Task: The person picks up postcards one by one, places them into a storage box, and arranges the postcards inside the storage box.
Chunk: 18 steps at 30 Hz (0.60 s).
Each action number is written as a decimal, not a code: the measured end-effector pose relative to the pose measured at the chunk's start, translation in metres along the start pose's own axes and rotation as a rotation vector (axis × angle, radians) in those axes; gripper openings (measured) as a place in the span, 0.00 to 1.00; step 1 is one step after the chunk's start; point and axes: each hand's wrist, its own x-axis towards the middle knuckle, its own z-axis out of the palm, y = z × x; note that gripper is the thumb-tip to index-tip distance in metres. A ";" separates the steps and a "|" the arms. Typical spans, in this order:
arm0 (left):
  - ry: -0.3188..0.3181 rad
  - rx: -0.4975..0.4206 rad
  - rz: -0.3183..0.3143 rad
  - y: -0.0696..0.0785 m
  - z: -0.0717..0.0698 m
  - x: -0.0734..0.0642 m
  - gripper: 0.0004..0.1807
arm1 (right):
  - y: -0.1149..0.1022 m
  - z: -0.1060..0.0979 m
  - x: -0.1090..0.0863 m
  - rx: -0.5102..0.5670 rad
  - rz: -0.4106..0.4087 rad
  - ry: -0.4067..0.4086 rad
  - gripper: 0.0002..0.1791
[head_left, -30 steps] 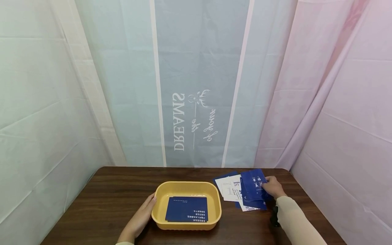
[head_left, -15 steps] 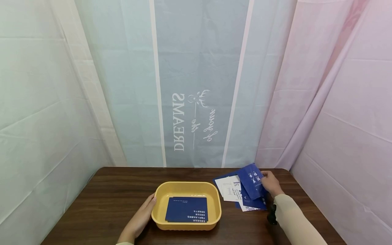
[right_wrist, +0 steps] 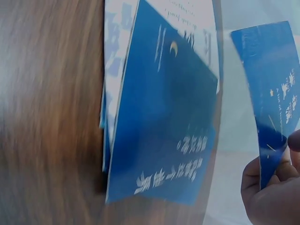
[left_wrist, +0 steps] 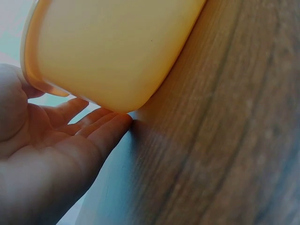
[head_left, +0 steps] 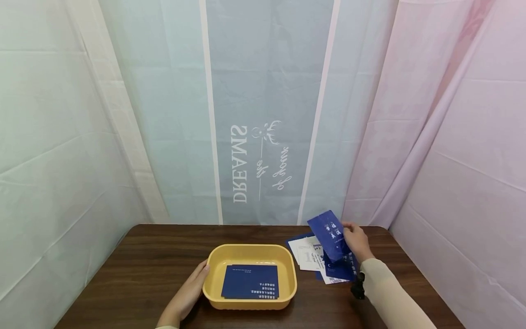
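Observation:
My left hand (head_left: pixel 185 292) holds the left side of a yellow plastic tray (head_left: pixel 250 304), its thumb at the rim and fingertips against the outer wall in the left wrist view. Dark blue printed cards (head_left: pixel 249 279) lie flat inside the tray. To the right, my right hand (head_left: pixel 358 241) pinches a blue card (head_left: pixel 327 234) by its edge. That card, slightly bowed in the right wrist view, is raised and tilted over a fanned pile of cards. A blue card (right_wrist: pixel 164 112) with white lettering tops the pile; white printed cards (head_left: pixel 307 256) show beneath it.
Everything stands on a dark wood-grain table (head_left: pixel 164 256). Behind it hangs a pale curtain (head_left: pixel 267 91) with mirrored lettering, and light cloth encloses both sides. A dark band (head_left: pixel 358 285) is at my right wrist.
My right hand has lifted the blue card off the pile and moved it up and to the left, tilting it. My left hand and the tray have stayed in place.

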 end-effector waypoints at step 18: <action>0.027 -0.017 -0.001 0.001 0.002 -0.002 0.39 | -0.052 0.050 -0.016 0.062 -0.120 -0.078 0.20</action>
